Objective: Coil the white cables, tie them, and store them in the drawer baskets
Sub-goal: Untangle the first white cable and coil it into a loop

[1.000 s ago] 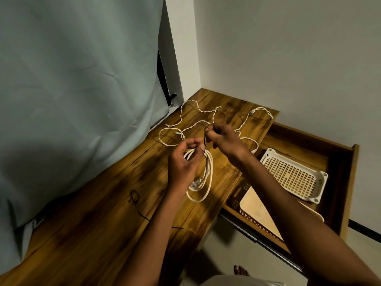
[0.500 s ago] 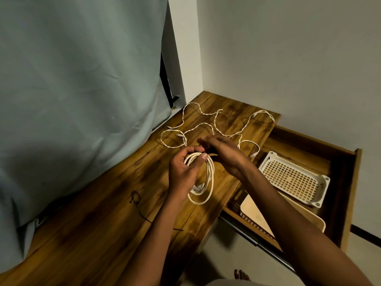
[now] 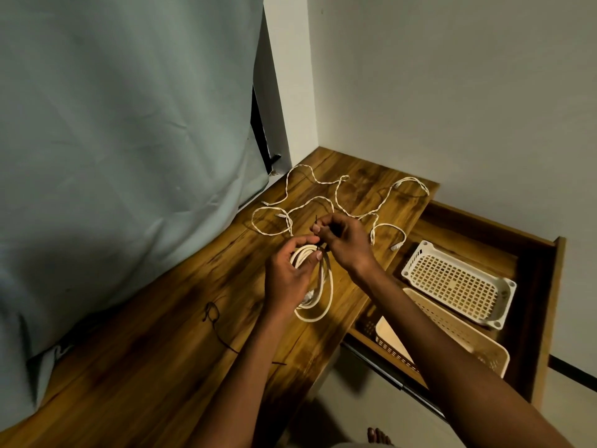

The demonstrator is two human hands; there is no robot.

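Since the frame half a second back, the right hand point(image 3: 344, 242) has lifted off the coil and now pinches a thin dark tie point(image 3: 318, 232) at the top of the bundle, one end of the tie poking up past the fingertips. Left hand point(image 3: 287, 274) is curled round the upper part of the coiled white cable point(image 3: 315, 286), thumb and fingers clamped on the gathered loops, while the lower loops hang down against the wooden desk point(image 3: 161, 350). Taking the coil as the landmark: beyond it, loose white cables point(image 3: 323, 198) sprawl uncoiled across the far end of the desk; to its right the open drawer point(image 3: 536, 286) holds a white mesh basket point(image 3: 458, 282) and, nearer the viewer, a beige basket point(image 3: 452, 331); to its left and nearer the viewer lies a spare dark tie point(image 3: 214, 321) on the desk. The step in hand looks to be binding the coil. To do it well, I would keep the left grip firm just beside the tie so that the loops stay stacked and none slips out, draw the tie snug round all the strands, and twist or knot its ends tight against the bundle. Whether the tie already passes fully round every loop cannot be told, since the fingers hide that spot.
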